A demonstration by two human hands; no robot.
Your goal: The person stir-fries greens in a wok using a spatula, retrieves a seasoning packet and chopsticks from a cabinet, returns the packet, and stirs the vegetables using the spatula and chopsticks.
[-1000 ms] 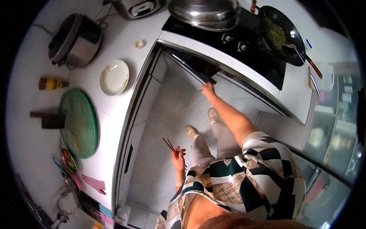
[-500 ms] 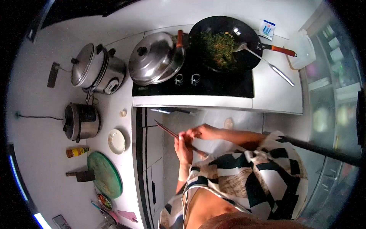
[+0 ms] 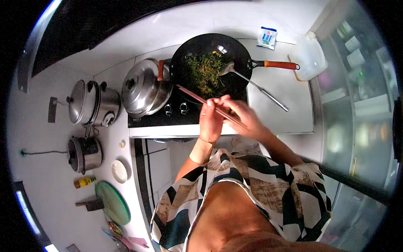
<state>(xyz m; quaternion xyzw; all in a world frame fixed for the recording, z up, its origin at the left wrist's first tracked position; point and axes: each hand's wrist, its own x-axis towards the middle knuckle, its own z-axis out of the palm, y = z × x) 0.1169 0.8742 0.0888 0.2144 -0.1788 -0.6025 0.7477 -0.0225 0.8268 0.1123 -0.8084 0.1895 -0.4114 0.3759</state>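
Observation:
A pair of dark reddish-brown chopsticks (image 3: 191, 93) slants between my hands, tips pointing up and left toward the wok. My left hand (image 3: 210, 122) is closed around their middle. The fingers of my right hand (image 3: 245, 119) are bent in against the chopsticks, slightly blurred, beside the left fingertips. Just beyond both hands, the black wok (image 3: 180, 52) sits on the stove with chopped greens (image 3: 205, 73) in it. A metal spatula (image 3: 262, 90) rests in the wok, its handle reaching over the counter at the right.
Left of the wok stands a lidded steel pan (image 3: 145, 90) on the black stove (image 3: 153, 119). Two cookers (image 3: 109, 101), a white plate (image 3: 119, 171), a green cutting board (image 3: 111, 203) and a cleaver (image 3: 95, 204) line the left counter. A salt packet (image 3: 267, 38) and a clear container (image 3: 310, 59) are back right.
My body and both hands have come closer to the stove, bringing the chopsticks to the wok's near edge. My right hand has shifted toward the chopsticks' lower end.

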